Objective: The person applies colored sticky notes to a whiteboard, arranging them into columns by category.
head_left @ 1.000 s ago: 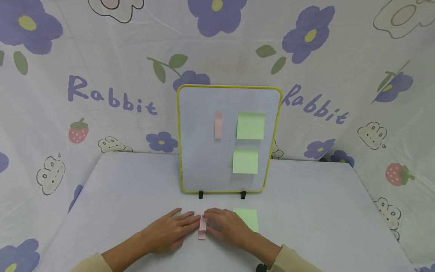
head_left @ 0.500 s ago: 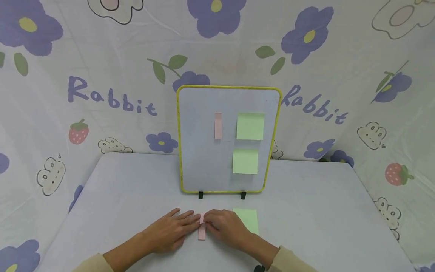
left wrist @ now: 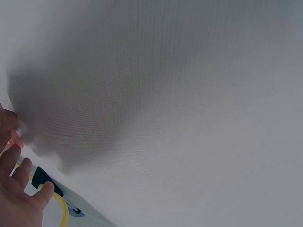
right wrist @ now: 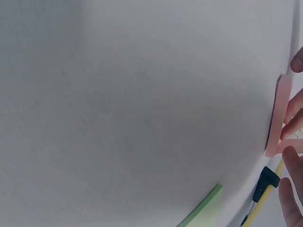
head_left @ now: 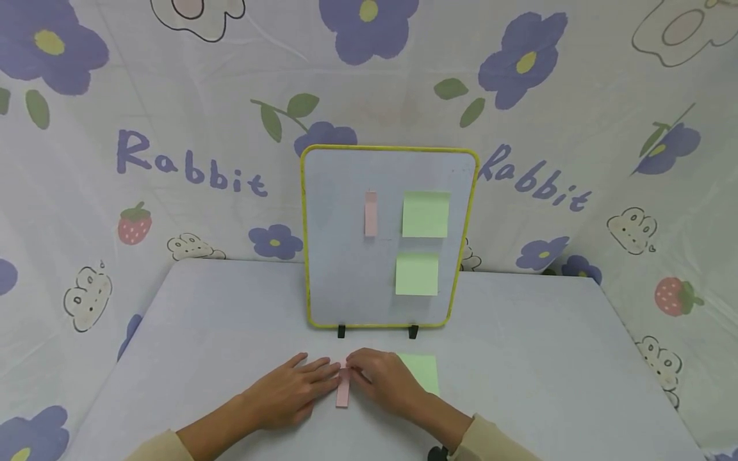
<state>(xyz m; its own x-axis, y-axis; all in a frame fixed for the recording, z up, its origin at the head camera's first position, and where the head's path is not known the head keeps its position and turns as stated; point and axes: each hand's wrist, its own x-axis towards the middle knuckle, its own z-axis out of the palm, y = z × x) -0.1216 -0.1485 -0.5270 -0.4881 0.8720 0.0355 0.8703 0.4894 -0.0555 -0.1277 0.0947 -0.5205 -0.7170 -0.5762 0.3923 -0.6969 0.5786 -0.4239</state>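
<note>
A person sat at a pale grey table point(head_left: 230, 307) draped around with white cloth printed with purple flowers, strawberries and the word "Rabbit" point(head_left: 190, 168); both hands met at the near middle of the table over a narrow pink sticky-note strip point(head_left: 343, 392) that lay flat, its long side pointing toward the person.

The left hand point(head_left: 288, 394) lay palm down with its fingers nearly straight, fingertips touching the strip's left edge, apparently to steady the pad; it gripped nothing. The right hand point(head_left: 383, 383) had its fingers curled over the strip's far end; in the right wrist view the pink strip point(right wrist: 278, 116) bowed up off the table between those fingers point(right wrist: 293, 106), which pinched it, seemingly peeling 1 sheet.

Just right of that hand, partly under it, lay a square pale green sticky-note pad point(head_left: 423, 371), within easy reach.

Behind the hands stood an upright white board with a yellow rim point(head_left: 328, 269), propped on 2 small black feet point(head_left: 341, 331) so its face tilted toward the person; it carried 1 pink strip point(head_left: 371, 213) near the top and 2 green square notes point(head_left: 425, 214), 1 above the other, right of it.
</note>
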